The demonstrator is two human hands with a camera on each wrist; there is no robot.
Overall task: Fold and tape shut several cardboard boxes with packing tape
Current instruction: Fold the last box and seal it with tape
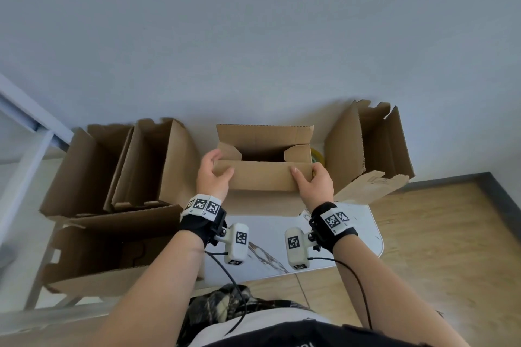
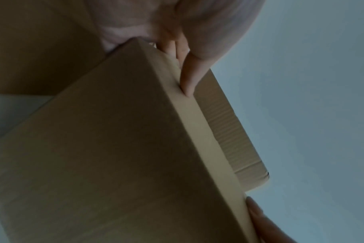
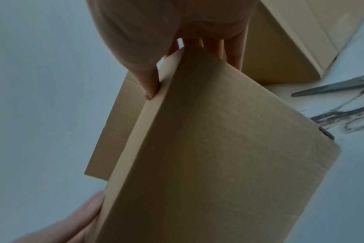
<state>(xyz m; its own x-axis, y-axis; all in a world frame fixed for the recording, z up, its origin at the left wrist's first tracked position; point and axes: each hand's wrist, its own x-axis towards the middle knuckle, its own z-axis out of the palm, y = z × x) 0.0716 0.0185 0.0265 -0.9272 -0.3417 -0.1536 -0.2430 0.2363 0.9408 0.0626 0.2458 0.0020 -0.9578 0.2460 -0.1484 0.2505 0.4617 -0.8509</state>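
A brown cardboard box (image 1: 265,197) stands in the middle of the white table (image 1: 270,251), its top open. The near long flap (image 1: 262,177) is folded partway over the opening; the two short side flaps lean inward and the far flap (image 1: 265,136) stands up. My left hand (image 1: 215,175) grips the flap's left end, thumb on top (image 2: 189,78), fingers round the corner. My right hand (image 1: 313,182) grips the right end, thumb on top (image 3: 150,88), fingers down the side. A yellow tape roll (image 1: 318,157) peeks out behind the box's right side.
Two open boxes (image 1: 118,166) stand at the left against the wall, another lies in front of them (image 1: 112,248), and one open box (image 1: 372,146) stands at the right. Scissors (image 3: 330,87) lie on the table right of the box. Wooden floor lies beyond the table's right edge.
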